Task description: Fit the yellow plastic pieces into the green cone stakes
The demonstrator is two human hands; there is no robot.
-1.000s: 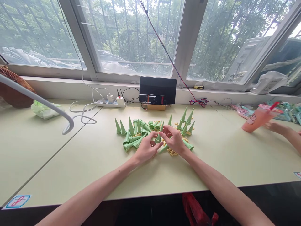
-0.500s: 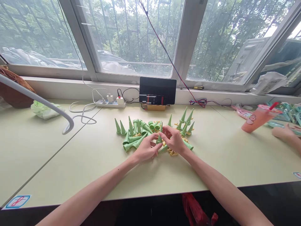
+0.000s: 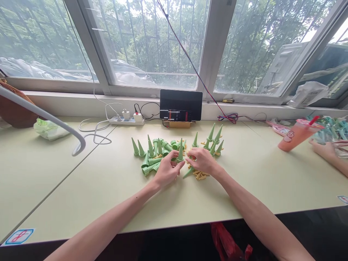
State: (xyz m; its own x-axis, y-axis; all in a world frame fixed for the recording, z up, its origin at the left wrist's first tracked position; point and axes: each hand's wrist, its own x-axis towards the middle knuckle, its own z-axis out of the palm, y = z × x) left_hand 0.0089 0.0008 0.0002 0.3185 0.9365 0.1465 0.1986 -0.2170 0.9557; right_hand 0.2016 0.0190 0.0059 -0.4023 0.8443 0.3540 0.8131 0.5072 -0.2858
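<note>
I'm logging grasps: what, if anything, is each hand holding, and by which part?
The left hand holds a green cone, point up, by its wide base. Whether the right hand holds anything cannot be told.

Tabletop (image 3: 152, 214) front passable — green cones (image 3: 150, 148) crowd middle.

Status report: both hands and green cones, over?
Left hand holds a green cone, tip up. Right hand close by, grip unclear. Yellow pieces, other cones crowd around.

You were in what looked like a workshop: a long table (image 3: 89, 188) under windows (image 3: 152, 40), with green cones (image 3: 150, 149), a power strip (image 3: 126, 123) and a co-worker's hand (image 3: 325, 150).
</note>
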